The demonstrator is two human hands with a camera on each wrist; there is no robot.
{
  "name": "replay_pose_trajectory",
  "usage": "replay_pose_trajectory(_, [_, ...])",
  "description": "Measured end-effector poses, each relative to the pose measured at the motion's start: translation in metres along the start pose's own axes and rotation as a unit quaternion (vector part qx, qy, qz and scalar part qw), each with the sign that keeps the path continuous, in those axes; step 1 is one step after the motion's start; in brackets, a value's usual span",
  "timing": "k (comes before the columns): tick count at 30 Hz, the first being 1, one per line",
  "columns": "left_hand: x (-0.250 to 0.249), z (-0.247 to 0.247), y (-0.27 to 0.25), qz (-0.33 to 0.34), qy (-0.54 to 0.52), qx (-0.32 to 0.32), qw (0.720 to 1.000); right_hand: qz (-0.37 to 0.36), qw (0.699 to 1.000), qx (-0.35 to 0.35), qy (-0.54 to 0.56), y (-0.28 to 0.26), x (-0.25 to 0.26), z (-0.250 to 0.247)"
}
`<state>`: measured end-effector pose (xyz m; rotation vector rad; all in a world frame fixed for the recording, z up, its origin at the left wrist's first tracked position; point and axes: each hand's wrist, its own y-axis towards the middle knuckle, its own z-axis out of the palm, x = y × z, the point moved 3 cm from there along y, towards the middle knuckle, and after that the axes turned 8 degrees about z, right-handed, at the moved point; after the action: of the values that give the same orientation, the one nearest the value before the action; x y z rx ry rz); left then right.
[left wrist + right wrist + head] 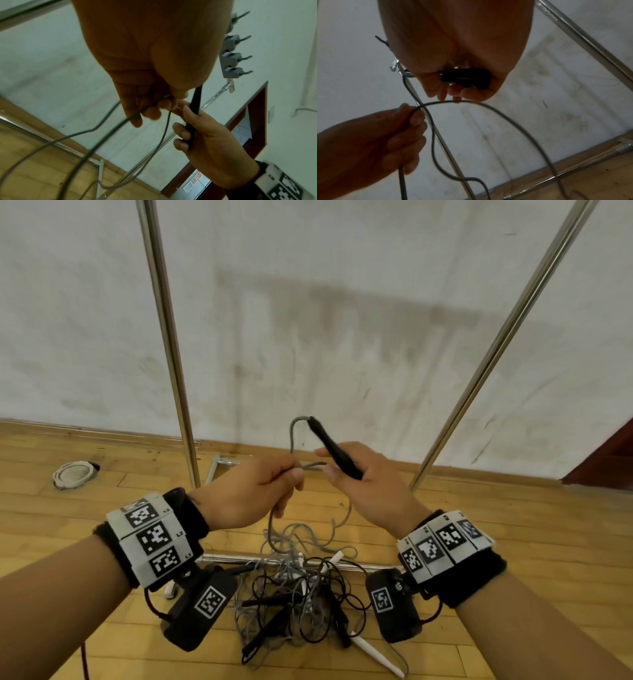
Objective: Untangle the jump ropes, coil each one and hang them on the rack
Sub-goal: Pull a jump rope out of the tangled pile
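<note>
My right hand (356,477) grips a black jump-rope handle (334,450), which points up and away; its butt end (467,79) shows under my curled fingers. A grey rope (294,433) arcs out of the handle's tip and runs into my left hand (267,491), which pinches it (142,111) close beside the right hand. From there the grey rope drops to a tangled heap of grey and black ropes (294,594) with black and white handles on the floor below my wrists. The rack's two steel uprights (168,337) (507,330) stand in front of me.
The rack's base bars (239,559) lie on the wooden floor, the tangle lying over the near one. A white wall stands behind. A round white floor fitting (73,474) sits at left. A dark red door frame (603,463) is at far right.
</note>
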<state>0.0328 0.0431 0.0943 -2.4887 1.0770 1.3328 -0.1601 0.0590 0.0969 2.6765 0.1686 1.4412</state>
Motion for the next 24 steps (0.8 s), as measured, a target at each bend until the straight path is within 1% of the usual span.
replay_pose_trajectory(2, [-0.003, 0.001, 0.002, 0.003, 0.019, -0.01, 1.0, -0.019, 0.998, 0.058, 0.024, -0.003, 0.005, 0.012])
replay_pose_trajectory(3, [-0.003, 0.0, 0.003, 0.006, 0.033, -0.019, 0.999, -0.028, 0.996, 0.075, 0.027, -0.003, 0.006, 0.015])
replay_pose_trajectory(5, [-0.002, -0.003, 0.003, 0.008, 0.053, -0.044, 0.998, -0.03, 0.997, 0.072, 0.002, -0.001, 0.006, 0.017])
replay_pose_trajectory(7, [0.002, -0.007, 0.001, 0.003, 0.062, -0.061, 0.996, -0.029, 0.998, 0.043, -0.028, 0.002, 0.003, 0.016])
replay_pose_trajectory(9, [0.009, -0.008, -0.002, -0.007, 0.06, -0.042, 0.997, -0.032, 0.998, 0.01, -0.046, 0.004, 0.003, 0.013])
replay_pose_trajectory(11, [0.019, -0.006, -0.007, -0.032, 0.064, 0.009, 0.997, -0.033, 0.998, -0.026, -0.041, 0.007, 0.005, 0.006])
replay_pose_trajectory(14, [0.039, -0.002, -0.015, -0.069, 0.103, 0.098, 0.987, -0.013, 0.995, -0.095, 0.015, 0.013, 0.006, -0.013])
replay_pose_trajectory(16, [0.049, -0.001, -0.02, -0.091, 0.104, 0.129, 0.982, -0.013, 0.988, -0.143, 0.048, 0.015, 0.006, -0.029])
replay_pose_trajectory(19, [0.057, -0.005, -0.022, -0.109, 0.077, 0.129, 0.983, -0.025, 0.98, -0.182, 0.07, 0.013, 0.004, -0.047])
replay_pose_trajectory(22, [0.059, -0.007, -0.02, -0.118, 0.029, 0.135, 0.983, 0.001, 0.975, -0.217, 0.049, 0.014, -0.007, -0.06])
replay_pose_trajectory(24, [0.06, -0.009, -0.018, -0.128, 0.039, 0.121, 0.984, 0.022, 0.97, -0.238, 0.032, 0.015, -0.013, -0.067])
